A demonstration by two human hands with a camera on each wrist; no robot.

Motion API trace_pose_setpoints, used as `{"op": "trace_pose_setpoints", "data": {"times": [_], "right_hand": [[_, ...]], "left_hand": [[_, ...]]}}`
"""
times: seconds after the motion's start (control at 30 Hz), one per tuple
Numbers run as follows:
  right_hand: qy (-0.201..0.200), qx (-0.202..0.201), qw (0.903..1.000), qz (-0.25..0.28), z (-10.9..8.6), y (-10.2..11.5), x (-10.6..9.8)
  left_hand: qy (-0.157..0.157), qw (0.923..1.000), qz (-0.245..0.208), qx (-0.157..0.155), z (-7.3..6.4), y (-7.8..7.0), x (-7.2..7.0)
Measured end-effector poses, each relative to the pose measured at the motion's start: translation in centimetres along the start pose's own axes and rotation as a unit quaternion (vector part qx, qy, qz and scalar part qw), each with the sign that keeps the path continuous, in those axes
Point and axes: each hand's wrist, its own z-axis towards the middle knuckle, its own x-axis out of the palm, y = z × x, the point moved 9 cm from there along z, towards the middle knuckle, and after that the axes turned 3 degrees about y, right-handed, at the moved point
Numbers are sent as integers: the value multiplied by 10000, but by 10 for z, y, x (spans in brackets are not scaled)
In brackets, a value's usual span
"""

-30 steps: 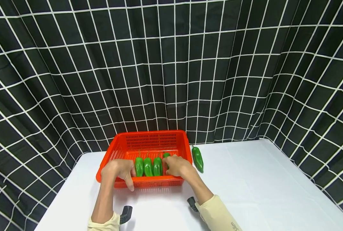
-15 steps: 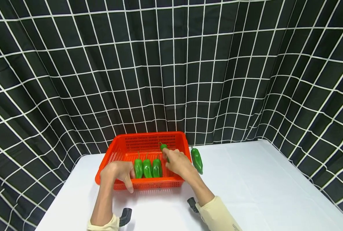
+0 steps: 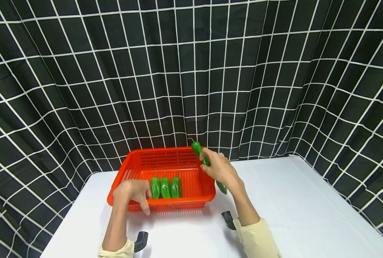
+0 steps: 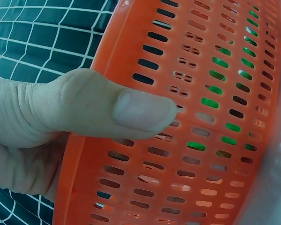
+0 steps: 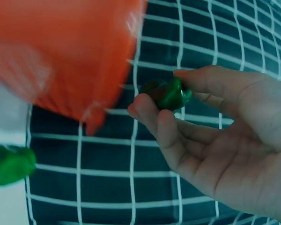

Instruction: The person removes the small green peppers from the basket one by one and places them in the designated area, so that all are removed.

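Observation:
My right hand (image 3: 220, 168) pinches a green chili pepper (image 3: 196, 147) between thumb and fingers, raised over the right rim of the red plastic basket (image 3: 188, 182). The right wrist view shows the same pepper (image 5: 171, 96) held at the fingertips, beside the basket wall (image 5: 84, 61). My left hand (image 3: 133, 191) grips the basket's front rim at the left, its thumb (image 4: 140, 112) lying over the slotted outer wall. Three green peppers (image 3: 165, 187) lie side by side in the basket, stems toward the back.
Another green pepper (image 3: 222, 187) lies on the white table (image 3: 291, 200) just right of the basket, mostly covered by my right hand. A black curtain with a white grid (image 3: 191, 89) stands close behind the basket.
My right hand has lifted a pepper out of its place at the right end of the row and carried it up and rightward to the basket's rim. My left hand has stayed put.

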Motion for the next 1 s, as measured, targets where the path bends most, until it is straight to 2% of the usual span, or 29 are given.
{"op": "trace_pose_setpoints", "data": {"times": [0.23, 0.43, 0.73, 0.8, 1.0], "right_hand": [[-182, 327, 9993, -80, -5, -33, -31], [43, 865, 9960, -222, -7, -64, -36], [544, 1601, 9842, -525, -9, -114, -20], [665, 1736, 9818, -399, -10, -126, -13], [1001, 2304, 9671, -411, -14, -157, 8]], "left_hand": [[-18, 10000, 13, -68, 0, 0, -3], [-20, 9999, 5, -105, 0, 0, -3], [-57, 10000, 40, -70, -1, 1, -2], [-54, 10000, 27, -51, -1, 1, -2], [-68, 10000, 38, -43, 0, 0, -3]]}}
